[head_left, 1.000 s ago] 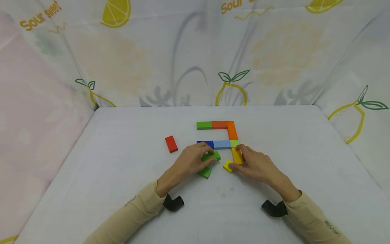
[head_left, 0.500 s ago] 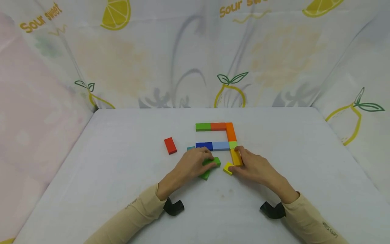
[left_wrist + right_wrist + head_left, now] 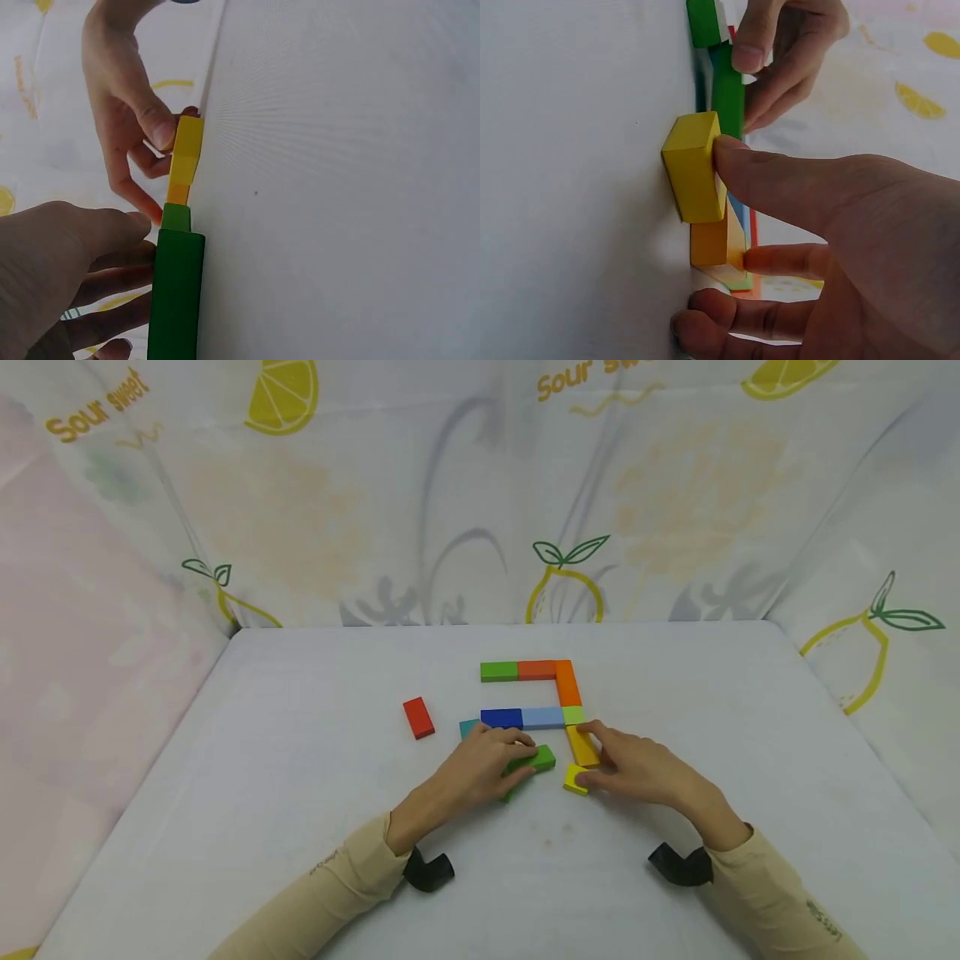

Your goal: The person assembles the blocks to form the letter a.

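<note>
In the head view, my left hand pinches a green block between thumb and fingers, just below the blue row. Another green block lies mostly hidden beneath that hand. The thumb of my right hand presses on a small yellow block; its index finger touches an amber block. In the right wrist view the yellow block stands close to the amber block, and the other fingers bend down near the tabletop.
Dark blue, light blue and lime blocks form a row. An orange block joins it to red-orange and green blocks. A red block and a teal block lie left.
My left hand has shifted the green block rightward, toward the amber one. The small yellow block has slid right and turned under my right thumb. More of the teal block shows.
</note>
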`<state>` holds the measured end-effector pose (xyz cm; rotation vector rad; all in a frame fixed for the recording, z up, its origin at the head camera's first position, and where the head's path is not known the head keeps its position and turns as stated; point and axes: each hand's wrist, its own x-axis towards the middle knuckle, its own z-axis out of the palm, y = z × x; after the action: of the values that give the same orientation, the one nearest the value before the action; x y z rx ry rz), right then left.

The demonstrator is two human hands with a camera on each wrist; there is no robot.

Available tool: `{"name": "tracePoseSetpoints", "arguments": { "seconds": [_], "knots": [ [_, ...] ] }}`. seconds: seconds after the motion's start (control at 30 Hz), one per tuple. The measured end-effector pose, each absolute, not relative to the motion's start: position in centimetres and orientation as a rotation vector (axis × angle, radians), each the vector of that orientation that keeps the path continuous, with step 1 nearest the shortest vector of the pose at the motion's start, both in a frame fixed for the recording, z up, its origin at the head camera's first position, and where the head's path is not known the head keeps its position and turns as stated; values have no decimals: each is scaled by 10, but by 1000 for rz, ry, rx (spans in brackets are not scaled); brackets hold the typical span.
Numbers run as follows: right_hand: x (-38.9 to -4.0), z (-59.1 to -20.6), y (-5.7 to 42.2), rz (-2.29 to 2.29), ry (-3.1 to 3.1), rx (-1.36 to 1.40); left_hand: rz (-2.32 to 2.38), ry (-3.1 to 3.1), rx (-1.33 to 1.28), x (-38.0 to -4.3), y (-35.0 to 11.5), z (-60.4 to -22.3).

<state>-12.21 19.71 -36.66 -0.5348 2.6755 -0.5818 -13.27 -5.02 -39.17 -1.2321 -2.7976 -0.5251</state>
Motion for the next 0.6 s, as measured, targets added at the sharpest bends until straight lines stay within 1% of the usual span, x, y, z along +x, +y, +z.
{"name": "tracePoseSetpoints", "arguments": {
  "seconds": [0.3, 0.6],
  "knots": [
    [-125, -363, 210, -583, 2602, -571, -471, -2766, -1343, -132, -51, -392],
    [-129, -361, 216, -569, 2558, -599, -537, -2767, -1471, -138, -58, -389]
  ]
}}
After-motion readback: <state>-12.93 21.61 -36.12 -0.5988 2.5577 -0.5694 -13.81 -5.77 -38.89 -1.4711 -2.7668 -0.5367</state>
